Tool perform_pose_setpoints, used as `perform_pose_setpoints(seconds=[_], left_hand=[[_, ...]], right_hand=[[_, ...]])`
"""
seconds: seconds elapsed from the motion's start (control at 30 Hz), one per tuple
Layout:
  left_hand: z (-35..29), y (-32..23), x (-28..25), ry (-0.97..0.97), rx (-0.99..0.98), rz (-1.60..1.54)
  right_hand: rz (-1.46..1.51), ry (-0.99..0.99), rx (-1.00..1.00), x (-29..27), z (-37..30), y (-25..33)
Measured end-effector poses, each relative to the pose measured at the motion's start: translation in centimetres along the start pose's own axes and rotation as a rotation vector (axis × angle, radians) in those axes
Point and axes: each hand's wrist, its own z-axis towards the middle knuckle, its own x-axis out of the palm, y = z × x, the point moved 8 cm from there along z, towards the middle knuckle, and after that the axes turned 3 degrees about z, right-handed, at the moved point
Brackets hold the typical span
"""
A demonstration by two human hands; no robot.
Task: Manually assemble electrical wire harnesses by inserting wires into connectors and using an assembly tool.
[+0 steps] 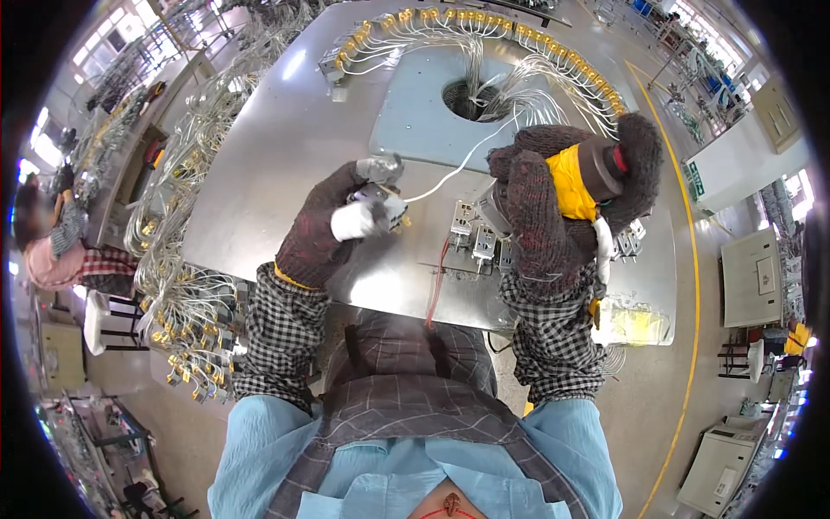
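My left hand (324,221), in a dark knit glove with pale tape on the fingertips, pinches a small metal terminal piece (395,208) above the bench. From that piece a white wire (460,166) runs up to the bundle at the hole in the blue-grey plate (415,112). Farther right, my right hand (545,208), gloved the same way, is wrapped round a dark hand-held power tool (598,169) with a yellow wrapping. The tool's working end is hidden, so its exact kind cannot be told. Small metal fixtures (484,246) stand on the bench between my hands.
White wires with yellow connectors (467,19) fan in an arc along the bench's far side. Bunched finished wires (186,285) hang at the left edge. A yellow-lined tray (635,322) sits at the right front corner. Another person (65,233) sits at the far left.
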Motion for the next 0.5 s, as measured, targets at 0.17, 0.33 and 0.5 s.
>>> perform_pose_setpoints(seconds=[0.17,0.33,0.5], left_hand=[[0.2,1.4,0.7,-0.112,0.089,-0.659],[-1.1,3.1,1.6,-0.083,-0.104,-0.784],[-1.4,1.9,2.1,-0.036,0.022,-0.683]], right_hand=[[0.308,-0.032,0.048,0.6,-0.3,-1.5],[0.095,-0.03,0.107,2.2,-0.1,0.7],[0.065,-0.037,0.077,1.9,0.1,0.4]])
